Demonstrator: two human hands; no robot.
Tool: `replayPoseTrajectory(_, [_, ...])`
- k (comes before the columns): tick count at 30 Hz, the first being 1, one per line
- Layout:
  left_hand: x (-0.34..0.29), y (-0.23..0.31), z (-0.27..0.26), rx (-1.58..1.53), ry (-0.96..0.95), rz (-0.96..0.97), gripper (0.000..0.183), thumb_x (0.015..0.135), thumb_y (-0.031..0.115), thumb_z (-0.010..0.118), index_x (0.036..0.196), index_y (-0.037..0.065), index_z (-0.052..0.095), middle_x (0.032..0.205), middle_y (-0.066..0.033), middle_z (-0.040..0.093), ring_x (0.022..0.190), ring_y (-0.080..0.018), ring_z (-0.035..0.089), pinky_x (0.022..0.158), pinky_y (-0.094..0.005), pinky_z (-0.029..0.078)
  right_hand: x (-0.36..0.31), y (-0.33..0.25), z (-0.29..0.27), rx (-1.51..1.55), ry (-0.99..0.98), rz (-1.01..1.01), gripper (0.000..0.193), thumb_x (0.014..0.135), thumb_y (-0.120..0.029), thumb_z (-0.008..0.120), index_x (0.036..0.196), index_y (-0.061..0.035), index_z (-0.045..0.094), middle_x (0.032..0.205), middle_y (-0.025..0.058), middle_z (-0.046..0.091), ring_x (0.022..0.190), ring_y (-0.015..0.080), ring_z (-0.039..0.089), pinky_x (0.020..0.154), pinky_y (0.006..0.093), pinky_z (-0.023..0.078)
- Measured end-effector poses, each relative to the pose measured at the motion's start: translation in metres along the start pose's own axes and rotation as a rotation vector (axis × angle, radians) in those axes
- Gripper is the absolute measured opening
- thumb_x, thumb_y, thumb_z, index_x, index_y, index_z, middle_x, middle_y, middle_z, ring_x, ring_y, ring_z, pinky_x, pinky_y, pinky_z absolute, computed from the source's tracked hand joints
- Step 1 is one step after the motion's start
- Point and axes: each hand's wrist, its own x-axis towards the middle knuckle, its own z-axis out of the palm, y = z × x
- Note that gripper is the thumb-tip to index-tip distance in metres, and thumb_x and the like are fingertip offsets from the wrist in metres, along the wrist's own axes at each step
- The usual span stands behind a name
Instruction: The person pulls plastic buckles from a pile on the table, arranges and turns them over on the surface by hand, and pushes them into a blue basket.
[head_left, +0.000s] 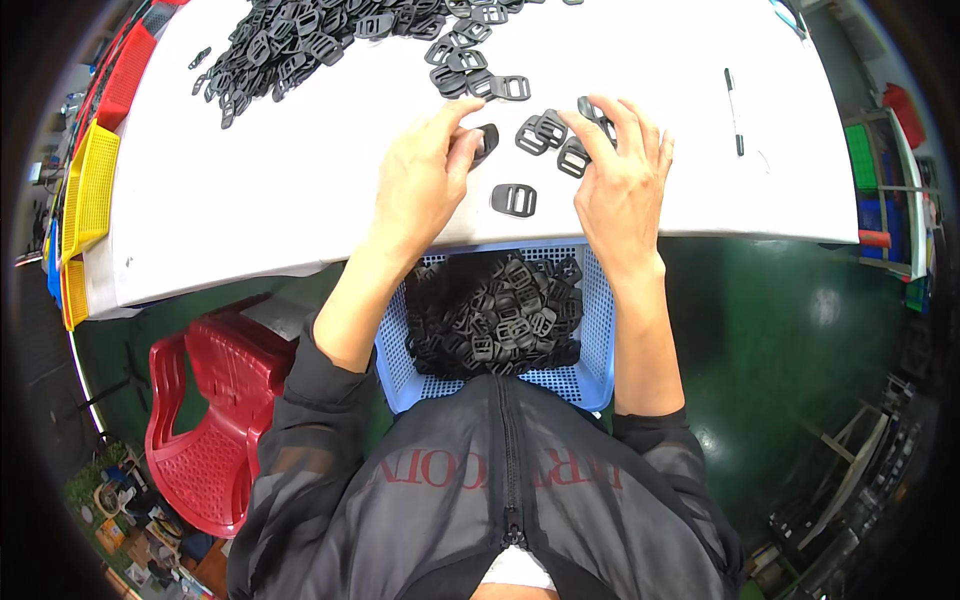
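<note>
Both hands work at little black buckles on the big white table.

Going from big to small: the table holds a wide heap of black buckles far up, and a blue basket on the lap is half full of them. Left hand pinches one dark buckle between thumb and fingers. Right hand lies spread open, fingertips on a small bunch of buckles. One lone buckle sits between the hands. It looks like sorting; the next move needs a sure pinch on just one piece.
</note>
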Motion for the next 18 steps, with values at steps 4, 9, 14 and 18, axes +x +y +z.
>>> replayPoseTrajectory(4, [0.002, -0.007, 0.001, 0.232, 0.026, 0.111, 0.027, 0.086, 0.008, 0.066, 0.113, 0.011, 0.068, 0.101, -0.0052, 0.067, 0.091, -0.0243, 0.061, 0.081, -0.0365, 0.048, 0.012, 0.004, 0.022, 0.025, 0.01, -0.083, 0.034, 0.078, 0.002, 0.061, 0.106, -0.015, 0.07, 0.116, 0.0031, 0.061, 0.116, 0.0273, 0.052, 0.102, 0.0649, 0.033])
replayPoseTrajectory(9, [0.037, -0.006, 0.026, 0.356, 0.064, 0.29, 0.021, 0.087, 0.018, 0.066, 0.106, 0.013, 0.072, 0.117, 0.0008, 0.065, 0.104, -0.0226, 0.055, 0.088, -0.0389, 0.046, 0.034, -0.001, 0.023, 0.09, 0.046, -0.095, 0.025, 0.082, -0.005, 0.063, 0.104, -0.0141, 0.071, 0.107, 0.0013, 0.065, 0.108, 0.0242, 0.056, 0.099, 0.0574, 0.037])
replayPoseTrajectory(14, [0.052, -0.023, 0.023, 0.291, 0.047, 0.313, 0.017, 0.086, 0.018, 0.068, 0.101, 0.012, 0.074, 0.097, 0.0, 0.071, 0.094, -0.0205, 0.06, 0.082, -0.0343, 0.049, 0.018, -0.002, 0.01, 0.045, -0.109, -0.041, 0.023, 0.083, -0.017, 0.071, 0.106, -0.0153, 0.07, 0.106, -0.0005, 0.065, 0.109, 0.0235, 0.056, 0.102, 0.0637, 0.033])
replayPoseTrajectory(18, [0.03, -0.014, -0.011, -0.096, 0.101, 0.014, 0.017, 0.089, 0.012, 0.067, 0.104, 0.006, 0.072, 0.085, -0.008, 0.071, 0.077, -0.0193, 0.065, 0.073, -0.03, 0.05, 0.01, 0.003, 0.016, -0.003, -0.115, -0.025, 0.027, 0.082, -0.02, 0.072, 0.109, -0.0176, 0.069, 0.109, -0.0027, 0.064, 0.112, 0.0231, 0.054, 0.104, 0.0678, 0.03])
